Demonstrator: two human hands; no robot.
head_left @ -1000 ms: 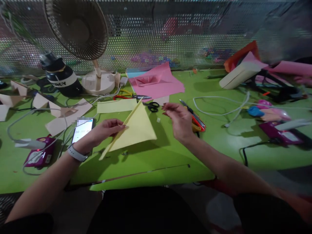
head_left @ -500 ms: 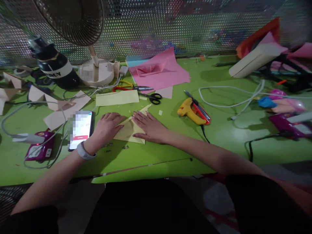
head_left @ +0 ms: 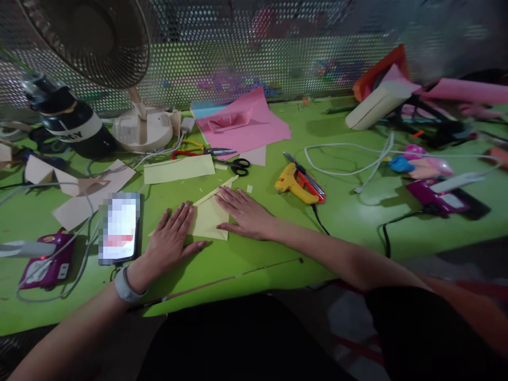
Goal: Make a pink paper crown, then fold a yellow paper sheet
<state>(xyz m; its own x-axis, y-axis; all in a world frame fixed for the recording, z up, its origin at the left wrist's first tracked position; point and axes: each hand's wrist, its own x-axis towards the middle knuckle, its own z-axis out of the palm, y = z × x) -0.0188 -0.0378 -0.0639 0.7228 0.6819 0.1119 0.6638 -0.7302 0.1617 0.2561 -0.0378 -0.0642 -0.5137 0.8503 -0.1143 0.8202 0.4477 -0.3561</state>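
Note:
A pale yellow sheet of paper (head_left: 207, 216) with a narrow folded strip along its upper edge lies on the green table (head_left: 254, 270). Flat on its left part rests my left hand (head_left: 170, 238), fingers out and thumb apart, a grey band at the wrist. My right hand (head_left: 244, 211) presses on the paper's right side with its fingers stretched. Black-handled scissors (head_left: 239, 166) are just beyond the paper's upper right corner. Behind it lies a second pale yellow strip (head_left: 179, 169). Neither hand grips anything.
Left of my left hand are a lit phone (head_left: 120, 227), a purple power box (head_left: 47, 262) and cables. A fan (head_left: 143, 129) and bottle (head_left: 75, 124) stand behind. A yellow glue gun (head_left: 296, 183) and red cutter lie to the right, pink paper (head_left: 265, 119) at the back.
My left hand has slid toward the paper's lower left, its fingers now pointing more away from me. The right hand stays on the paper. The camera view has shifted to the right.

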